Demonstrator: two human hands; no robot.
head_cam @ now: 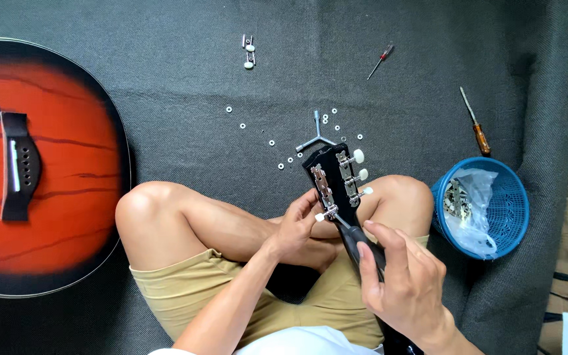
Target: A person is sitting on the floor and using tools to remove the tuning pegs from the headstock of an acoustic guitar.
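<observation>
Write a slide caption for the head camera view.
Left hand steadies a black guitar headstock while right hand works a black-handled screwdriver at its tuners.

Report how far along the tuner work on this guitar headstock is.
Done: three white-knobbed tuners sit along one side of the black headstock. In hand: the right hand drives a screwdriver at a tuner on the other side, which the left hand steadies. Left: loose washers and spare tuners lie on the grey mat.
</observation>
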